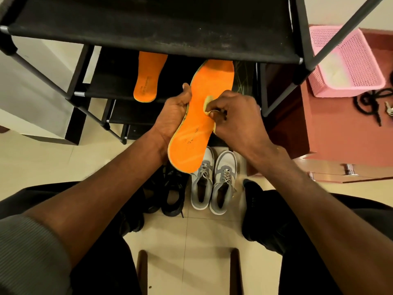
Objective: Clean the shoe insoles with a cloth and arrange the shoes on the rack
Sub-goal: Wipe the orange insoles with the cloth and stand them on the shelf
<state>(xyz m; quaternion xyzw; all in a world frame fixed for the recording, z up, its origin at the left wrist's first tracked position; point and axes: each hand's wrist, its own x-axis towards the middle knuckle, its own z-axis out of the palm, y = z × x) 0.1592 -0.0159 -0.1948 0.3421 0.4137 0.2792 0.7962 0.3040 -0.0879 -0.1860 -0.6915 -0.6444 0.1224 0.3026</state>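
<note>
My left hand [173,116] grips an orange insole [196,124] by its left edge and holds it up in front of the black shoe rack [148,33]. My right hand [238,116] pinches a small yellowish cloth [209,108] against the insole's right edge. A second orange insole [147,76] lies on a lower rack shelf, partly hidden by the top shelf. On the floor below stand a grey and white pair of sneakers [213,182] and, to their left, a black pair of shoes [168,194].
A pink plastic basket [348,60] sits on a reddish-brown cabinet [331,135] to the right, with a black cord [372,103] and keys [389,109] beside it. A dark chair frame [142,271] is between my legs. The floor is cream tile.
</note>
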